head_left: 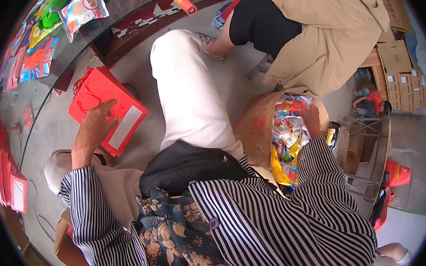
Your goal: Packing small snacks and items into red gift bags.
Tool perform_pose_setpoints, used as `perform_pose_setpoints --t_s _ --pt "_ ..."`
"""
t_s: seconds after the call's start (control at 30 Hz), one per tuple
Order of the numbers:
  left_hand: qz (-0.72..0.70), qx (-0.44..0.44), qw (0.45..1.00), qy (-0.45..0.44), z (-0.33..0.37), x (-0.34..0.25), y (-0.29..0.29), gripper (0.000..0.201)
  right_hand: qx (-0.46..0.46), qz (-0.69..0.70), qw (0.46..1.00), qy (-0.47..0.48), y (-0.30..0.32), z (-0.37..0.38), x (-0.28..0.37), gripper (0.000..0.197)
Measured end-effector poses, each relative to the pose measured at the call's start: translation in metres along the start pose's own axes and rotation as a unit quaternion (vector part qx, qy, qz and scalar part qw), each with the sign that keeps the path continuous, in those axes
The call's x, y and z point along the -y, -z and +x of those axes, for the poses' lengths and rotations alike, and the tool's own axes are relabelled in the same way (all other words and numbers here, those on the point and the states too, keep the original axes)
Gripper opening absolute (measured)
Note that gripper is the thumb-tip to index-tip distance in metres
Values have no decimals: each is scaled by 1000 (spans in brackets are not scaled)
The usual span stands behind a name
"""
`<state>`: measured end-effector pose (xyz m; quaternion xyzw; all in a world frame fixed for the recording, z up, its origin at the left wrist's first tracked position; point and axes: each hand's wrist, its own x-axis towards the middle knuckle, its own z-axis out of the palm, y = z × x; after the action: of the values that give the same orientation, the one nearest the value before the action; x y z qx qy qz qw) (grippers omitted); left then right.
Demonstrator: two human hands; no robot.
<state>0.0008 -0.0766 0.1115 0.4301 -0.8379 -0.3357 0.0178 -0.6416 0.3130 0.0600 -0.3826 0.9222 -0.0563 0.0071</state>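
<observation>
To the left, my left hand [95, 126] is over a stack of red paper gift bags [132, 112] with cord handles. Its thumb and forefinger stand apart, and I see nothing held between them. On the right, my right hand [314, 130] reaches down into a cardboard box [254, 125] full of snack packets [288, 131]. Only a little of that hand shows past the striped sleeve, so its fingers are hidden. A yellow packet [281, 169] lies in the near part of the box.
A glass table [104, 30] curves across the upper left, bearing several snack packets [39, 60]. More red bags [5, 170] stand at far left. Across from me sits a person in a tan coat [333, 33]. Stacked cartons [400, 82] and a metal-legged table [369, 143] are at right.
</observation>
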Motion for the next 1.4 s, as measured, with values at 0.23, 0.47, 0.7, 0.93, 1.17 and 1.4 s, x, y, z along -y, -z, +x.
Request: perform_pose_setpoints --t_s 0.23,0.47,0.7,0.93,1.17,1.4 --pt "-8 6 1000 19 2 10 -3 51 -1 407 865 -293 -6 -6 20 72" --pt "-7 0 1000 19 -4 5 3 51 -44 483 823 -296 -25 -24 100 62" --pt "-11 14 999 29 2 -1 1 50 -81 412 900 -117 -93 13 66 84" --pt "-1 14 999 36 -3 10 1 51 -94 305 896 -308 -97 32 -17 53" --pt "-13 -19 1000 7 -4 27 -11 54 -73 379 870 -307 -69 27 -30 50" --pt "-5 29 998 60 -1 12 -4 52 -57 452 834 -311 -55 16 -29 47"
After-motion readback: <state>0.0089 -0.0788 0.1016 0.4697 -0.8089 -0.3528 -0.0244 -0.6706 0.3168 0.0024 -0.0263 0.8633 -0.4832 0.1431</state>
